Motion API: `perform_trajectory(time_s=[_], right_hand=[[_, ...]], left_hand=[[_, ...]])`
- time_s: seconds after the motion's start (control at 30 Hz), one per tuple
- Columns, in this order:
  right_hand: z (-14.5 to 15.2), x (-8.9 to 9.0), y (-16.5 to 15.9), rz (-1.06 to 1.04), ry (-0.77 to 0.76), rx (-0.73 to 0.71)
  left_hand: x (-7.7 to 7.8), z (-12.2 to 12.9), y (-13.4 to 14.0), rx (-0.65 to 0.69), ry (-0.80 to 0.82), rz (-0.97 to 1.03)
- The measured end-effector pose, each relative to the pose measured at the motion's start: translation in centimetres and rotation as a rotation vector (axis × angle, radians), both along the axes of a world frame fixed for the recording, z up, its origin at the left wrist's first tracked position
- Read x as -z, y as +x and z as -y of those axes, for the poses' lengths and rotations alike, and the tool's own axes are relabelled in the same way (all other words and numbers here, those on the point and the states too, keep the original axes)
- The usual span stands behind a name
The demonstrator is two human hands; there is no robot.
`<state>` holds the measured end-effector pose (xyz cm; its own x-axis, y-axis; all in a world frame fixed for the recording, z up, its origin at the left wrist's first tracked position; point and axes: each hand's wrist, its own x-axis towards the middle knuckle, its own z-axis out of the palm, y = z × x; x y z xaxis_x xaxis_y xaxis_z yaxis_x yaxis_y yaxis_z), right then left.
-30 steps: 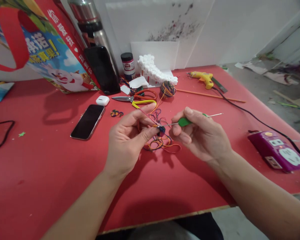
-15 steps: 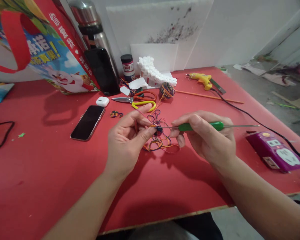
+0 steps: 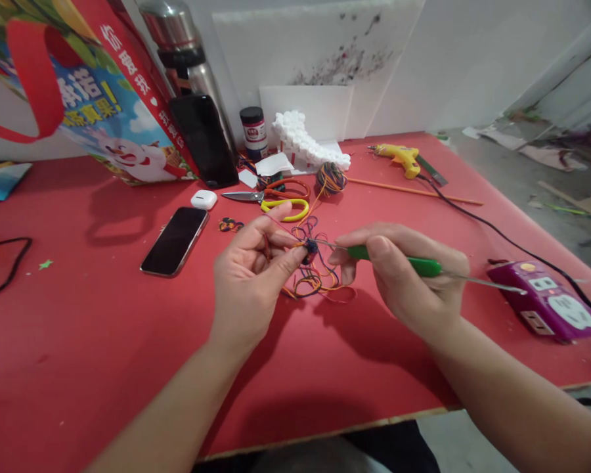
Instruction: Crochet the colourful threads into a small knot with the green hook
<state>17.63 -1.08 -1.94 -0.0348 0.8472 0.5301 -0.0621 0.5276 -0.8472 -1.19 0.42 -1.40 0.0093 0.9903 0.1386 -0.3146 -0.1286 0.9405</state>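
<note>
Between thumb and fingers, my left hand (image 3: 249,272) pinches a small dark crocheted piece (image 3: 310,249), with a strand of yarn running up over the raised index finger. My right hand (image 3: 406,269) is closed around the green handle of a double-ended crochet hook (image 3: 426,266). The hook's thin left end meets the crocheted piece; its other end sticks out to the right past the hand. Loose multicoloured yarn (image 3: 310,286) lies in loops on the table beneath both hands. A strand leads back to a ball of yarn (image 3: 331,179).
Scissors (image 3: 285,209), a phone (image 3: 175,241), an earbud case (image 3: 203,199) and a small crocheted scrap (image 3: 230,225) lie on the red table (image 3: 103,341). A glue gun (image 3: 396,157) and a purple power strip (image 3: 546,299) stand right. A gift bag (image 3: 128,125) and flask (image 3: 170,26) are behind.
The crochet hook has tilted, its right end swinging down and its handle lower in my right hand. The crocheted piece has turned slightly in my left fingers.
</note>
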Motion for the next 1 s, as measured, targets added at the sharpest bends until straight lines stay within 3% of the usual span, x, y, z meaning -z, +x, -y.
perform_trajectory(time_s=[0.4, 0.63, 1.0], right_hand=[[-0.3, -0.2, 0.0, 0.341, 0.317, 0.025], [-0.7, 0.2, 0.0, 0.398, 0.395, 0.153], [-0.4, 0.9, -0.3, 0.369, 0.407, 0.131]], left_hand=[[-1.0, 0.5, 0.6, 0.02, -0.085, 0.032], [-1.1, 0.6, 0.6, 0.017, -0.101, -0.049], [-0.7, 0.3, 0.6, 0.074, -0.138, 0.081]])
